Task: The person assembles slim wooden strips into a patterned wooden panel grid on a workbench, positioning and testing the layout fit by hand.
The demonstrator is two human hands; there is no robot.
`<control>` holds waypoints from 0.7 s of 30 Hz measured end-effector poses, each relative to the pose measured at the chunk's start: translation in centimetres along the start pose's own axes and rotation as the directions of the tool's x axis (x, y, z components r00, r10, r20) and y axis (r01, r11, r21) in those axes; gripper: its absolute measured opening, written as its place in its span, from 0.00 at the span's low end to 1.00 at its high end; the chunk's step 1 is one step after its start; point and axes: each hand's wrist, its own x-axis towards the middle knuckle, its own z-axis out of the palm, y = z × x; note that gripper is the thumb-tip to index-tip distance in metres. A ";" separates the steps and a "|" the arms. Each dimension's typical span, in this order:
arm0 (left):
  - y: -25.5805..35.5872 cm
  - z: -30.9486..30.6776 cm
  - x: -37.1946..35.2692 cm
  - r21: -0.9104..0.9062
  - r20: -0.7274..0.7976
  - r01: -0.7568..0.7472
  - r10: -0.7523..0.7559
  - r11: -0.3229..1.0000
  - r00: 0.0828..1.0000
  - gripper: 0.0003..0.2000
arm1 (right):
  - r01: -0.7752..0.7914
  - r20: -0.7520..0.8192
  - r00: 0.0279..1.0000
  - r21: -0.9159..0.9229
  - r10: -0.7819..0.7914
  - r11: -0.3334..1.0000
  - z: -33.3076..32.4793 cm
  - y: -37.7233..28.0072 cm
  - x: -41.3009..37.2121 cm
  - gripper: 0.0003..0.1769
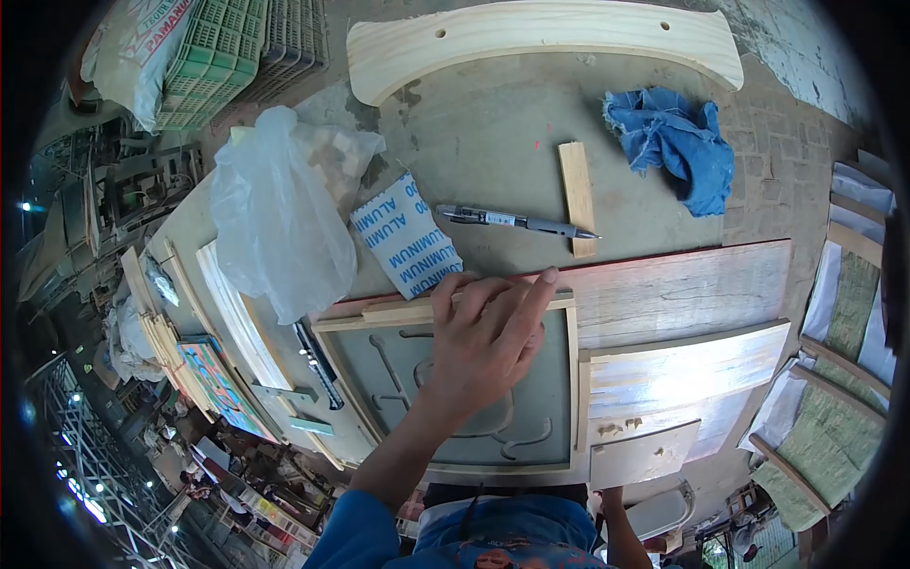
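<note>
My left hand (488, 332) reaches over a shallow wooden frame (574, 398), its bent fingers on the far rail. Curved wooden strips (526, 444) lie inside the frame, partly hidden by my hand and forearm. Just beyond the fingertips are a sheet of sandpaper (403, 237) with blue "ALUMINUM" lettering and a grey pen (517, 221). A flat wooden stick (576, 194) lies under the pen. My right hand (611, 495) is mostly hidden below a small pale board (654, 457); its fingers do not show. Small wooden pieces (621, 427) sit at that board's far edge.
A plastic bag (275, 218) stands left of the sandpaper. Across the table lie a curved wooden board (540, 33) with two holes and a blue cloth (678, 147). Wooden panels (682, 294) spread to the right. A black tool (318, 365) and wood strips (237, 303) lie left.
</note>
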 end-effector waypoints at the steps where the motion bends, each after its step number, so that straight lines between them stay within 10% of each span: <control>1: 0.0 0.1 0.0 -0.001 0.006 0.003 -0.003 1.000 1.000 0.29 | -0.002 -0.006 1.000 0.001 0.002 1.000 0.3 -0.3 0.0 0.18; 21: 0.5 0.4 -0.2 0.002 -0.019 0.111 -0.111 0.994 0.994 0.30 | -0.065 -0.077 0.995 0.067 0.070 0.996 1.8 -2.3 -1.5 0.18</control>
